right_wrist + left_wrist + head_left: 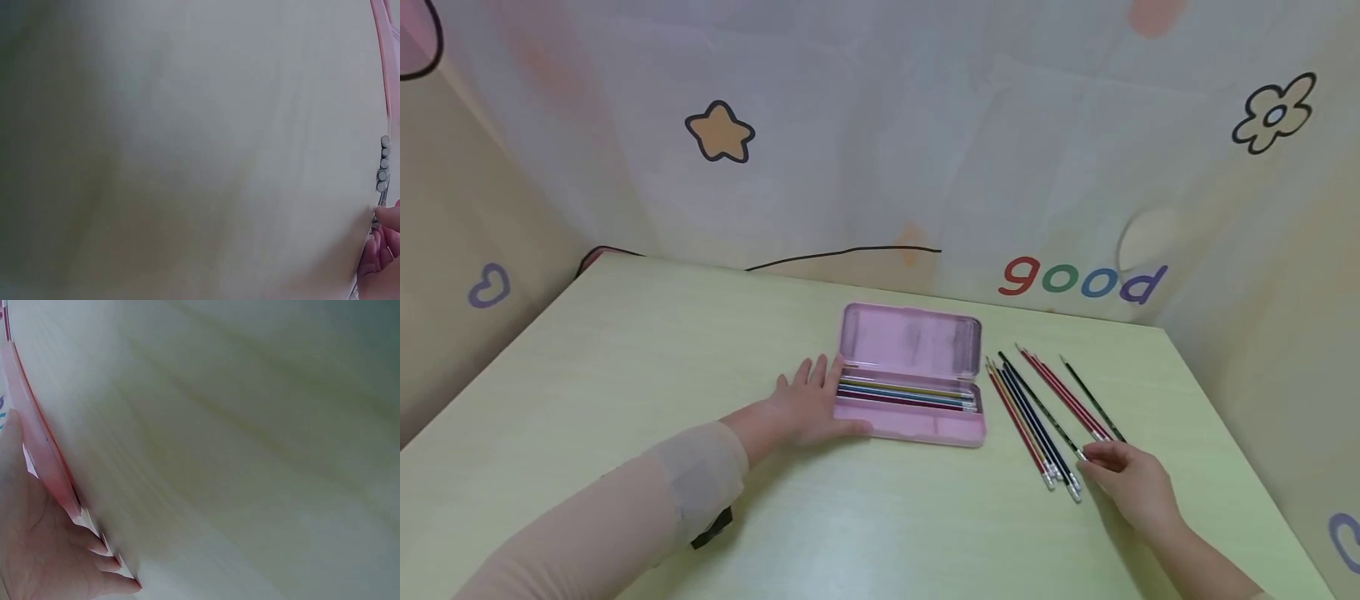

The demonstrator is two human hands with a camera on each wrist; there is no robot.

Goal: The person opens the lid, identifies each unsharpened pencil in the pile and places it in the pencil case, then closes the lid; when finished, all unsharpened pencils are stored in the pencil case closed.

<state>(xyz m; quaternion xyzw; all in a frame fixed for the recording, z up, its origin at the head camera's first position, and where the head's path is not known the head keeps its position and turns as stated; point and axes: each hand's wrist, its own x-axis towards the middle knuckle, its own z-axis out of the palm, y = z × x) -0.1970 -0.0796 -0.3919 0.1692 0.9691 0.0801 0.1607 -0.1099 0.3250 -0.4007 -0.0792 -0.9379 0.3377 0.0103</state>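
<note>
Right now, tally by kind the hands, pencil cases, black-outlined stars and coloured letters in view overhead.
Hands: 2 (left hand, right hand)
Pencil case: 1
Black-outlined star: 1
Coloured letters: 4
Total: 8

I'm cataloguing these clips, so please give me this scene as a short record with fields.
Pencil case: pink, lid open
Inside it: several pencils, lying lengthwise
Left hand: fingers spread, against the case's left end
Right hand: pinches the near end of a dark pencil
Loose pencils: right of the case, red and dark ones among them
Surface: pale table
Backdrop: printed cloth reading "good"
</note>
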